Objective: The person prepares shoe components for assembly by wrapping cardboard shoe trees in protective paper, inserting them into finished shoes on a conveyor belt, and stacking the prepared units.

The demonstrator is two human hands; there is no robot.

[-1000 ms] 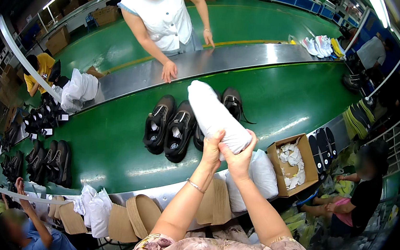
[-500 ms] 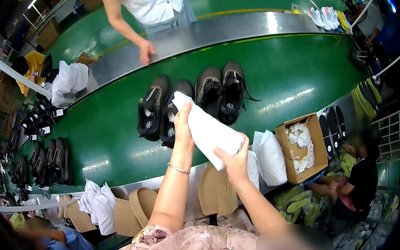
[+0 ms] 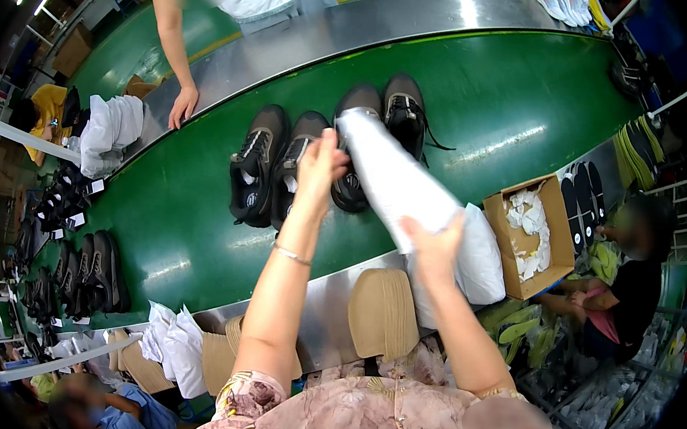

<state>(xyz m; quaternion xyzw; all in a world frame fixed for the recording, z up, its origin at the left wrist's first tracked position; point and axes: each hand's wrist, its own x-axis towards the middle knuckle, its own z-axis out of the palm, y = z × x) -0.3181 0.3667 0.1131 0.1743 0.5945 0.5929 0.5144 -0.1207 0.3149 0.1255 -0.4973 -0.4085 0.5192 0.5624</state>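
White plastic bag point(image 3: 392, 178) — long axis diagonal, upper-left to lower-right — smooth, opaque; left hand point(image 3: 321, 163) grips upper end, right hand point(image 3: 434, 244) grips lower, above black shoes point(image 3: 259, 165).

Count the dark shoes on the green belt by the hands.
4: shoe one, shoe two, shoe three partly behind the white bag, shoe four. More stand far left.

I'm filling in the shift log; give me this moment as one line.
left hand: holds white bag top | right hand: holds its lower end | below: dark shoes on green belt
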